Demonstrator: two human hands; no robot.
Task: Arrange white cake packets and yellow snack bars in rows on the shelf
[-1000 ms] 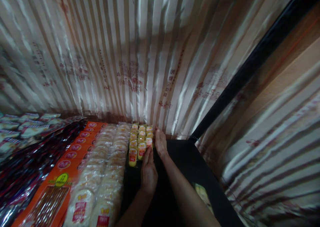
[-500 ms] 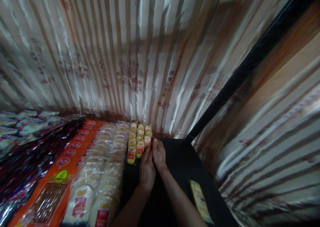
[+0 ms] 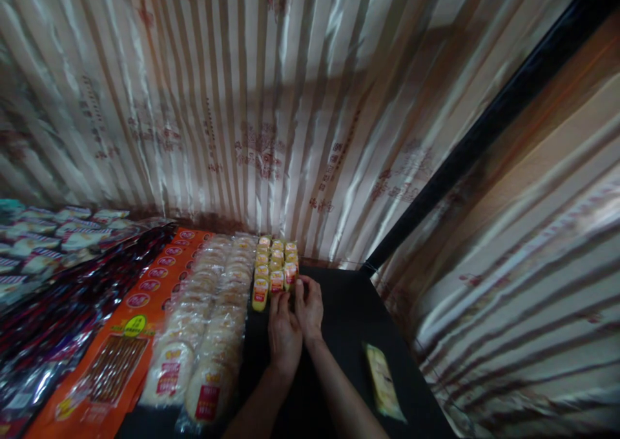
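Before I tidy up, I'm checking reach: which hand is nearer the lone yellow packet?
Right. The right hand is ahead and left of the lone yellow packet; the left hand is farther left, beyond the right forearm.

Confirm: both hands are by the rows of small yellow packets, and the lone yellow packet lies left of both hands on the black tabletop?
No: the head view shows the lone yellow packet to the right of the right hand on the black tabletop.

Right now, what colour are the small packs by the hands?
The small packs are yellow with red labels; head view.
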